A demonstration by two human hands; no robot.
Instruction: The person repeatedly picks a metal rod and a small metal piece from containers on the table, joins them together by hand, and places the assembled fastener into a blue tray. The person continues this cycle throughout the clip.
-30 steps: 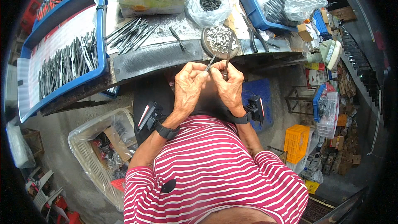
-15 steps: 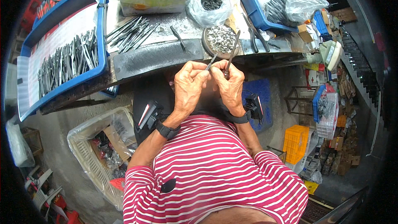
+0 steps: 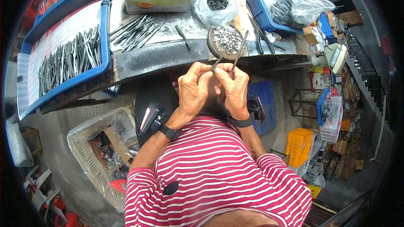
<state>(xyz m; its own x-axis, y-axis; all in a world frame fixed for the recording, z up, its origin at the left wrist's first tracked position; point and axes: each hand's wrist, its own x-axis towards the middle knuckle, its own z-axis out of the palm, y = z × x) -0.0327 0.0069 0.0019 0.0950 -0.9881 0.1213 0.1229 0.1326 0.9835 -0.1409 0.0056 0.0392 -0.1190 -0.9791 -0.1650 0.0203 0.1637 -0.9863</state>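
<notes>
My left hand (image 3: 192, 89) and my right hand (image 3: 234, 89) meet just in front of the bench edge, fingertips almost touching. The left thumb and fingers pinch a short, slender dark metal piece (image 3: 217, 62) that points up and away. In the right hand a longer slim dark metal tool (image 3: 240, 52) is gripped, its far end reaching over the right side of a round dish (image 3: 210, 45) full of small silvery parts (image 3: 227, 38). The inner ends of both held things are hidden by fingers. One loose slender dark piece (image 3: 183, 38) lies on the bench left of the dish.
Left on the bench are a pile of slim metal pieces (image 3: 135, 32) and a blue tray (image 3: 105, 29) of more. A filled carton (image 3: 158, 2), a clear bag (image 3: 206, 16), black-handled pliers (image 3: 258, 42) and another blue bin (image 3: 257, 10) stand behind. A plastic-lined basket (image 3: 90, 157) sits on the floor.
Both hands remain close together with the same things in them. The left-hand piece has tilted slightly to the right. The view has shifted a little.
</notes>
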